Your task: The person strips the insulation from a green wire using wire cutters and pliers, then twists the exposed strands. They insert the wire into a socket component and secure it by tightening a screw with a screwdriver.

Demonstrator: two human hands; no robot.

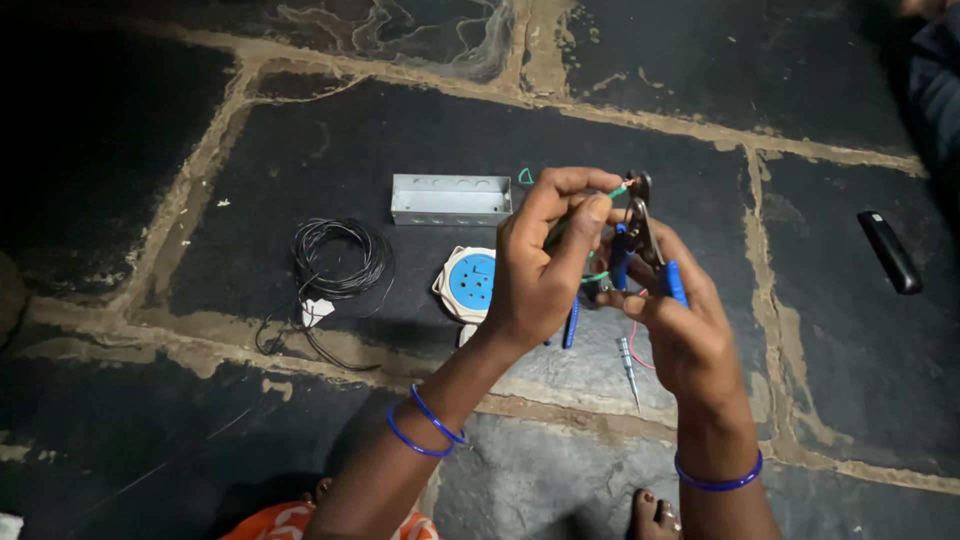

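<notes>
My left hand (540, 265) pinches a thin green wire (618, 189) between thumb and fingers, held up over the stone floor. My right hand (680, 325) grips blue-handled pliers (645, 240), whose jaws meet the wire's end near the left fingertips. Below the hands lie a blue and white socket plate (468, 283), a blue-handled tool (571, 325) partly hidden by my left hand, and a small screwdriver (629, 365) with a clear handle. A red wire (636, 345) curls next to the screwdriver.
A grey metal wall box (450, 199) lies beyond the socket plate, with a small green wire loop (525, 177) beside it. A coil of black wire (338, 258) sits to the left. A black oblong object (890, 251) lies far right. My toes (655, 512) show below.
</notes>
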